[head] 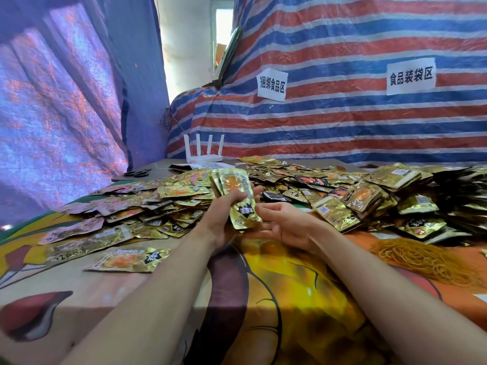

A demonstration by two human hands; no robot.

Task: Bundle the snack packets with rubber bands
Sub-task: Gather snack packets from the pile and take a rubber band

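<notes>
Early days, I'd say: the left hand [226,208] grips an unbanded stack of packets [234,184], the right hand [287,223] lies open beside it, rubber bands [421,256] sit to its right, a loose heap [303,180] beyond

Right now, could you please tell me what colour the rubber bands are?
The rubber bands are yellowish-orange, seen best in the head view.

white router [204,154] (four antennas), scissors [137,173]

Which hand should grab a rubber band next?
Right hand: it is open and nearest the rubber bands; the left hand holds the packet stack.
</notes>
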